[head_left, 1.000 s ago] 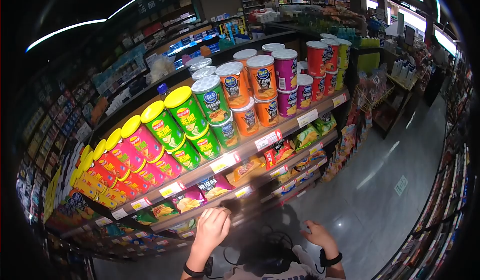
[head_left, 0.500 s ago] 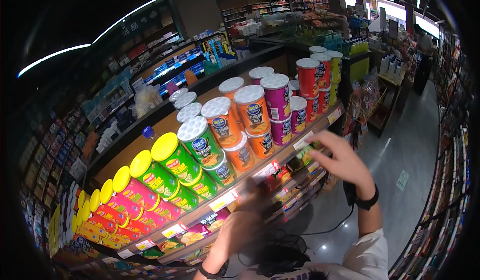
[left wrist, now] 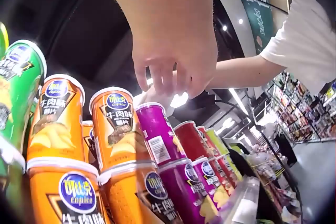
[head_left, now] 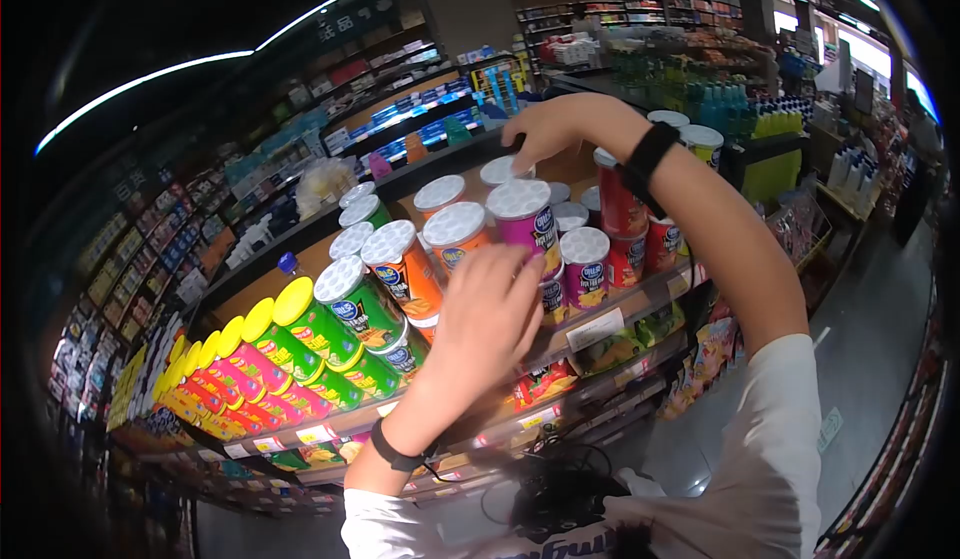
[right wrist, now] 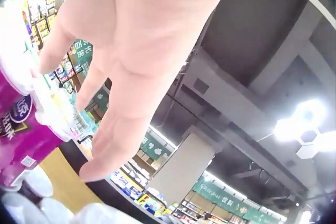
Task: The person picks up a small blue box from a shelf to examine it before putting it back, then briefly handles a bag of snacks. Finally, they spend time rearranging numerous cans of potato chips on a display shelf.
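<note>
My right hand [head_left: 560,129] reaches over the stacked chip canisters, its fingers angled down beside the lid of the back purple canister [head_left: 507,171]. From the right wrist, the right hand [right wrist: 131,61] shows spread fingers with nothing between them, close to a purple canister [right wrist: 26,145] with a pale lid. The left hand [head_left: 490,309] hovers at the front of the shelf, before an orange canister [head_left: 457,234] and a front purple canister [head_left: 525,217]. Loosely bent fingers of the left hand [left wrist: 170,77] hang above the canister tops in the left wrist view.
Green canisters with yellow lids [head_left: 305,324] line the left of the shelf. Red canisters [head_left: 625,209] stand at the right, below my right forearm. Price tags [head_left: 595,329] run along the shelf edge, with bagged chips [head_left: 545,387] underneath. Dark wooden edging rises behind the stacks.
My right hand has risen from the shelf's right front to the back row of canisters. The left hand has moved up from below the shelf edge to the canister fronts.
</note>
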Motion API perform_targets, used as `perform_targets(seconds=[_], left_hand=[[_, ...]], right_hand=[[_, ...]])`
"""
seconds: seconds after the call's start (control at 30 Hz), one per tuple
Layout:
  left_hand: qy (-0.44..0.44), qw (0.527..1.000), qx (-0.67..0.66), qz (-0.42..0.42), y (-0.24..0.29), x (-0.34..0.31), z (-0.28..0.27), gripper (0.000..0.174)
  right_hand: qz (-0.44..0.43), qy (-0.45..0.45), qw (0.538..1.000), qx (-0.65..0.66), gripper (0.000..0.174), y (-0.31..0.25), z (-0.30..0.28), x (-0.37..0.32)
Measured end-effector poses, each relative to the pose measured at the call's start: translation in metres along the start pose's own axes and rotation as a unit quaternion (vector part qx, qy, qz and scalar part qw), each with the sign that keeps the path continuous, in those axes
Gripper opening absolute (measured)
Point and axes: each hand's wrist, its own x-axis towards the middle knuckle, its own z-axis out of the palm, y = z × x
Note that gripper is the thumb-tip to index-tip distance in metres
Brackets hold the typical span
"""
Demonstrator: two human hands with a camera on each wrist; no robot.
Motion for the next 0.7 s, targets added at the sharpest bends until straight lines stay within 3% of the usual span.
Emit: perform_targets(seconds=[0.07,0.13,0.17,0.2,0.33,0.43,0.47,0.57,0.7], left_hand=[[-0.003,0.999,0.041,-0.032,-0.002,0.019,0.004,0.049],[-0.039,0.993,0.098,-0.051,-0.006,0.027,0.012,0.065],[-0.048,0.991,0.112,-0.049,-0.009,0.029,0.015,0.064],[-0.058,0.989,0.124,-0.047,-0.011,0.029,0.018,0.064],[-0.069,0.986,0.144,-0.053,-0.011,0.031,0.022,0.064],[-0.067,0.987,0.141,-0.050,-0.011,0.032,0.024,0.063],[-0.061,0.986,0.147,-0.042,-0.011,0.034,0.024,0.061],[-0.065,0.985,0.156,-0.046,-0.010,0.036,0.026,0.059],[-0.066,0.982,0.172,-0.046,-0.009,0.038,0.028,0.057]], right_hand=[[-0.023,-0.067,0.995,0.067,0.077,0.001,0.000,0.017],[0.024,-0.133,0.986,0.099,0.075,-0.006,0.002,0.029],[0.048,-0.164,0.979,0.115,0.074,-0.007,0.004,0.033],[0.011,-0.095,0.987,0.126,0.053,-0.003,0.012,0.037],[0.003,-0.075,0.985,0.153,0.038,0.003,0.016,0.047],[-0.026,0.097,0.994,0.033,0.043,0.003,0.000,0.019],[-0.020,0.064,0.995,0.078,0.049,0.004,-0.010,0.009],[-0.015,0.100,0.986,0.133,0.057,0.016,-0.021,-0.013],[-0.053,0.054,0.992,0.098,0.059,0.037,-0.029,-0.034]])
